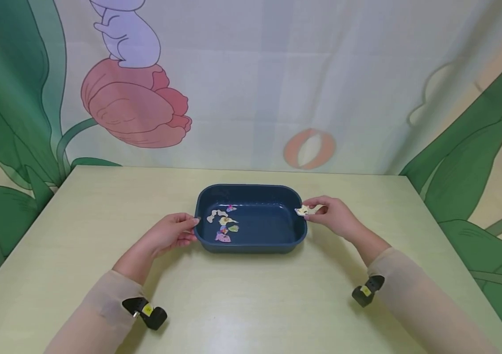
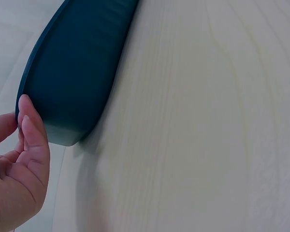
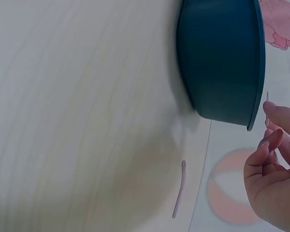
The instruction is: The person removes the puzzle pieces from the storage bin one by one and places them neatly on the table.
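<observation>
A dark blue rectangular basin (image 1: 251,249) stands on the table. My left hand (image 1: 175,230) pinches its left rim between thumb and fingers, as the left wrist view also shows. My right hand (image 1: 332,215) pinches a small flat white cutout piece (image 1: 302,211) with dark and yellowish marks, right at the basin's right rim. In the right wrist view this cutout (image 3: 268,95) appears edge-on as a thin sliver at the fingertips. Inside the basin, toward the left, lie several small flat colourful cutouts, including a pink-purple one (image 1: 223,237) and a white wavy one (image 1: 216,215).
A thin pale pinkish strip (image 3: 180,188) lies on the table near its far edge, right of the basin. The light wooden table (image 1: 251,300) ends at a printed curtain (image 1: 233,98) behind. Black cameras (image 1: 155,317) are strapped to both sleeves.
</observation>
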A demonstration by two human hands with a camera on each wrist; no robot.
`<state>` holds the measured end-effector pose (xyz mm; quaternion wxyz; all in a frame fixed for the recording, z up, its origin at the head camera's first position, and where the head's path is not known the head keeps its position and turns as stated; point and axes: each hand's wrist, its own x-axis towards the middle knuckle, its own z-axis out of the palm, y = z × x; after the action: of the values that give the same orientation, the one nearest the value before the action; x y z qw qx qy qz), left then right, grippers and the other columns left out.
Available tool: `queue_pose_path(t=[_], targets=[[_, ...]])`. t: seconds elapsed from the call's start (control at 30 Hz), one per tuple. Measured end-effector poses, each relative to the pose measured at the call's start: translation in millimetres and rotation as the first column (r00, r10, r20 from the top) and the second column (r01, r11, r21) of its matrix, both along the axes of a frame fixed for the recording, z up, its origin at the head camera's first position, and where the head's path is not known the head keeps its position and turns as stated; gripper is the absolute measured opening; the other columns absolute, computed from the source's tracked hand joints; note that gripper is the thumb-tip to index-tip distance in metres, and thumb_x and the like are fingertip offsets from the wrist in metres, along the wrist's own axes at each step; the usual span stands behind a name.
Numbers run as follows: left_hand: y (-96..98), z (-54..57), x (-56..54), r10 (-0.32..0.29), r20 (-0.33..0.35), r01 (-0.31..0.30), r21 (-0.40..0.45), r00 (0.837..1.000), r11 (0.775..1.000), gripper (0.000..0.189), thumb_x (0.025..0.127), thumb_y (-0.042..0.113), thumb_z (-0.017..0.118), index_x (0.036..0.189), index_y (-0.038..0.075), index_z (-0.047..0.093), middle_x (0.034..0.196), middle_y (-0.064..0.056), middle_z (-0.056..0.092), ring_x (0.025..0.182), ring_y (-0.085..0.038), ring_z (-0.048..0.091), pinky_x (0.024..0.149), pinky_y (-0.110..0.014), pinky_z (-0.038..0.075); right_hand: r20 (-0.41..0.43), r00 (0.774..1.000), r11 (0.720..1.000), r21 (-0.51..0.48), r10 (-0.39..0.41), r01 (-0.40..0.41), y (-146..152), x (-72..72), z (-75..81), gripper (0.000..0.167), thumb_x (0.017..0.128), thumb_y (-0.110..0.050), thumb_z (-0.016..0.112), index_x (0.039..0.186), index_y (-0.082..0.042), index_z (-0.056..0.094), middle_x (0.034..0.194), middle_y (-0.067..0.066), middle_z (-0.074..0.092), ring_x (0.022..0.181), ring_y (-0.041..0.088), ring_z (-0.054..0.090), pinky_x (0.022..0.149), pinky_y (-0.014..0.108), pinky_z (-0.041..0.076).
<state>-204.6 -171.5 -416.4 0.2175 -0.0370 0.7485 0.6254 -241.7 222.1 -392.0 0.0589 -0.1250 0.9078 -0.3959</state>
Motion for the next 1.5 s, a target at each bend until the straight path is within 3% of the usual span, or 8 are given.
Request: queue_pose_path(t=[0.5, 0.97, 1.27, 1.5], targets=[[0.2, 0.3, -1.7, -0.009, 0.003, 0.009, 0.005, 1.0, 1.0, 0.032, 0.098, 0.021, 0.05, 0.112, -0.009, 0.048, 0.078, -0.006, 0.058, 0.07, -0.017, 0.059, 0.065, -0.023, 0.051, 0.013, 1.0, 1.0, -0.007, -0.027, 0.027, 15.0, 0.1, -1.6, 0.038, 0.082, -0.016, 0.073, 0.116, -0.002, 0.062, 0.105, 0.015, 0.058, 0.077, 0.019, 0.053, 0.06, 0.025, 0.045], [-0.2, 4.3, -0.8, -0.013, -0.001, 0.013, 0.024, 1.0, 1.0, 0.028, 0.098, 0.018, 0.048, 0.109, -0.008, 0.049, 0.078, -0.005, 0.058, 0.07, -0.017, 0.059, 0.066, -0.023, 0.051, 0.026, 0.997, 0.996, 0.05, -0.077, 0.075, 29.1, -0.8, -3.3, 0.039, 0.083, -0.016, 0.071, 0.118, -0.004, 0.061, 0.11, 0.016, 0.057, 0.082, 0.023, 0.052, 0.064, 0.028, 0.045], [-0.3, 1.8, -1.5, -0.01, 0.001, 0.01, 0.029, 1.0, 1.0, 0.027, 0.098, 0.019, 0.049, 0.107, -0.006, 0.049, 0.077, -0.005, 0.058, 0.07, -0.016, 0.058, 0.065, -0.023, 0.051, 0.109, 0.985, 0.989, 0.067, -0.135, 0.128, 42.1, -1.6, -8.0, 0.043, 0.085, -0.022, 0.069, 0.124, -0.007, 0.058, 0.115, 0.015, 0.055, 0.089, 0.026, 0.051, 0.071, 0.029, 0.045], [0.2, -2.6, -0.8, -0.002, 0.005, 0.002, 0.043, 1.0, 0.999, 0.029, 0.098, 0.02, 0.05, 0.108, -0.007, 0.049, 0.076, -0.005, 0.058, 0.069, -0.016, 0.059, 0.063, -0.022, 0.051, 0.126, 0.98, 0.985, 0.095, -0.155, 0.143, 55.8, -4.3, -16.2, 0.043, 0.086, -0.021, 0.068, 0.125, -0.006, 0.057, 0.118, 0.016, 0.054, 0.094, 0.028, 0.051, 0.075, 0.031, 0.043]])
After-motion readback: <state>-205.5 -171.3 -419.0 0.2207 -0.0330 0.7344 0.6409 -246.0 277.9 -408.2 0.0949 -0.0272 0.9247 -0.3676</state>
